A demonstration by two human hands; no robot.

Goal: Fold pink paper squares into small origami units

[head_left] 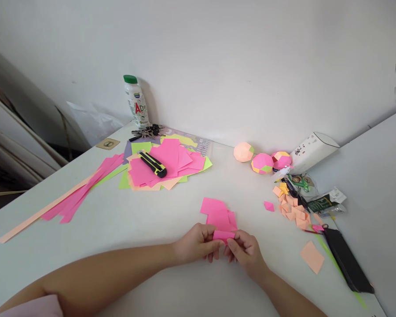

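Note:
Between my two hands is a small folded piece of pink paper [223, 235], held level just above the table. My left hand [198, 242] pinches its left end between thumb and fingers. The right end is gripped by my right hand [246, 251], its thumb pressed on the near face. Right behind the fingers lies a loose stack of pink paper pieces [217, 215]. A small folded pink unit [269, 206] rests alone to the right of that stack.
Farther back, a utility knife [152, 164] lies on piled coloured paper [171, 158]. Long paper strips [82, 189] spread left. A bottle [137, 102] and keys [147, 132] stand behind. On the right are paper balls [262, 163], folded peach pieces [293, 209] and a black case [346, 259].

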